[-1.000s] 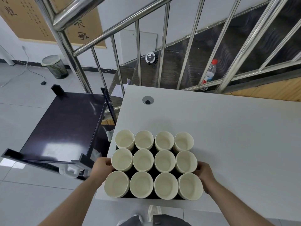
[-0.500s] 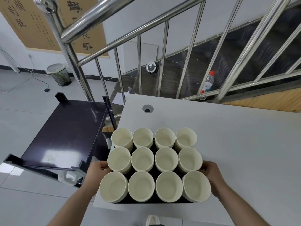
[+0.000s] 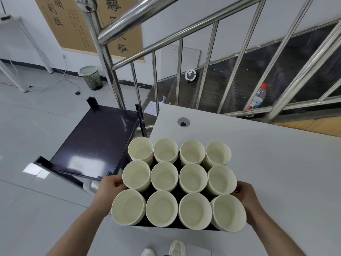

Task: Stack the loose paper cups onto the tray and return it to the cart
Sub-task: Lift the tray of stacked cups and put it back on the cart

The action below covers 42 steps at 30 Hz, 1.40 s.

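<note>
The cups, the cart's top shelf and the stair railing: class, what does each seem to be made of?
Cups: likely paper, matte cream, with thin rolled rims.
Cart shelf: dark glossy panel, perhaps plastic or coated board; it mirrors window light.
Railing: polished metal, probably stainless steel, with bright reflections.

Bare forearms, no sleeves, left hand [image 3: 110, 187], right hand [image 3: 246, 195], white shoes [image 3: 176, 248]

Bright even light, glare on cart top [image 3: 77, 161] & railing [image 3: 129, 24], wide-angle edge warp.
</note>
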### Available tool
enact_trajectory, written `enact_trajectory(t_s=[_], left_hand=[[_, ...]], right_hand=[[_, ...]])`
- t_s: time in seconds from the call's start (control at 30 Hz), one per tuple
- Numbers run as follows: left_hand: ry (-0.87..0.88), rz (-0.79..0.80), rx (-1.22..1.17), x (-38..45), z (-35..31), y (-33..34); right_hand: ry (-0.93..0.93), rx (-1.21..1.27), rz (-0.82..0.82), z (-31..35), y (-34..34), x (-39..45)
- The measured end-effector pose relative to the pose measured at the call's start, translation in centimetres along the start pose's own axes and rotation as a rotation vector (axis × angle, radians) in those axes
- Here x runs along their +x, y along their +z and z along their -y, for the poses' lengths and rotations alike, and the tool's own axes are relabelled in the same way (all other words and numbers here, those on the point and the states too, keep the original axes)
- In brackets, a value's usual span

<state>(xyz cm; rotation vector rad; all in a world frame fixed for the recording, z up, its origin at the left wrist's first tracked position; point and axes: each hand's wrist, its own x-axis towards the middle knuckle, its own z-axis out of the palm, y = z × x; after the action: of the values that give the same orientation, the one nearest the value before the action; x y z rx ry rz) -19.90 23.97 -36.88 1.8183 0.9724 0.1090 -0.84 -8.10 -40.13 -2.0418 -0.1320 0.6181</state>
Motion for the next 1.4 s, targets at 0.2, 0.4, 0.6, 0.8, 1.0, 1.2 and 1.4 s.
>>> enact_trajectory(t_s=[0.2, 0.4, 0.6, 0.8, 1.0, 1.2, 1.4], left_hand=[[-0.017, -0.037, 0.006, -0.8, 1.2, -2.5], [-0.008, -0.014, -0.001, -1.1, 4.0, -6.6], [0.044, 0.048, 0.014, -1.2, 6.5, -12.6], [0.015, 0.084, 0.056, 0.4, 10.8, -19.9], [-0.014, 0.075, 0.015, 1.5, 13.8, -26.1], [-0.039, 0.047, -0.016, 3.1, 15.0, -30.5], [-0.051, 0.065, -0.014, 6.9, 15.5, -34.1]], right_hand=[[-0.029, 0.006, 0.007, 1.0, 2.4, -0.8], [-0.008, -0.027, -0.015, 2.3, 6.2, -3.1], [0.027, 0.009, -0.035, 3.8, 12.3, -7.2], [0.057, 0.067, -0.064, 6.8, 20.0, -11.1], [0.083, 0.105, -0.038, 10.6, 26.6, -13.1], [0.029, 0.049, -0.023, 12.9, 30.7, -12.4], [0.028, 0.035, -0.051, 15.4, 35.0, -10.4]])
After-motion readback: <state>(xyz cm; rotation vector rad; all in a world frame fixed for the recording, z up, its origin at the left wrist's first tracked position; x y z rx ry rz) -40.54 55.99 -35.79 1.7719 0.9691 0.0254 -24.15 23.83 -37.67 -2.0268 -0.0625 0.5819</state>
